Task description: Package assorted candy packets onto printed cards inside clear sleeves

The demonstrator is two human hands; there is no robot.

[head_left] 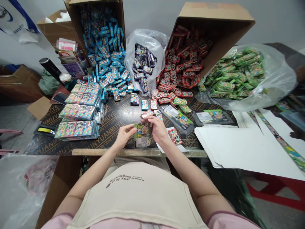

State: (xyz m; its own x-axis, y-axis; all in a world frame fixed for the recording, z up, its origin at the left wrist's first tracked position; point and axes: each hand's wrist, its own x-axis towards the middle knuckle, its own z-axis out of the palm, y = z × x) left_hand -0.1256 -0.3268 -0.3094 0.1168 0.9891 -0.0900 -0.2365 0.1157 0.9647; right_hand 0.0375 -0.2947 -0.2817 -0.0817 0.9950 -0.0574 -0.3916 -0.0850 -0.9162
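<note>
A clear printed bag (pixel 143 136) with a green edge is between my hands near the table's front edge. My left hand (pixel 125 135) pinches its left edge, thumb and finger together. My right hand (pixel 157 128) is closed on its right side. Just beyond the bag lie a red small box (pixel 147 114) and a dark one (pixel 158 114). Farther back are a blue box (pixel 145 105), another red box (pixel 153 104) and a dark purple stack (pixel 134 99). A red packet (pixel 174 136) lies on white paper right of my right hand.
Stacked filled packs (pixel 76 128) stand at the left. Behind are a carton of blue boxes (pixel 105 63), a bag of purple boxes (pixel 144 65), a carton of red boxes (pixel 186 63) and a bag of green packets (pixel 238 73). White sheets (pixel 238 146) overhang the front right.
</note>
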